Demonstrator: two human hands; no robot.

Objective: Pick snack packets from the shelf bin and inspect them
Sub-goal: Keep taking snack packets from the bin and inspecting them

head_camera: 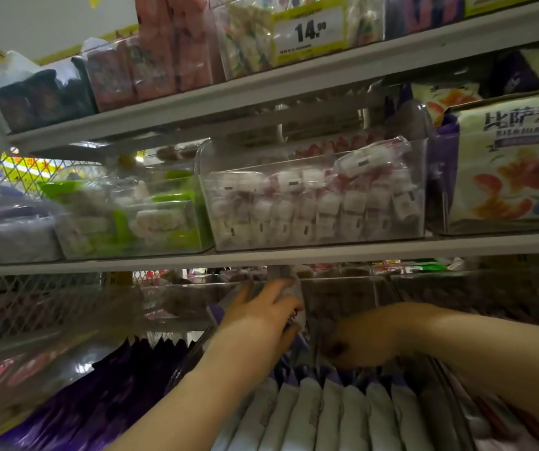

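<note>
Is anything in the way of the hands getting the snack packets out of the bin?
Nothing blocks the hands: the left hand grips a packet, and the right hand is down among the packets in the bin. The shelf above sits close over the lifted packet, so it probably has to come out forward.

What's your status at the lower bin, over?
Left hand grips a snack packet, raised above the row of packets. Right hand down among that row, grip unclear. Shelf edge directly above the raised packet.
</note>
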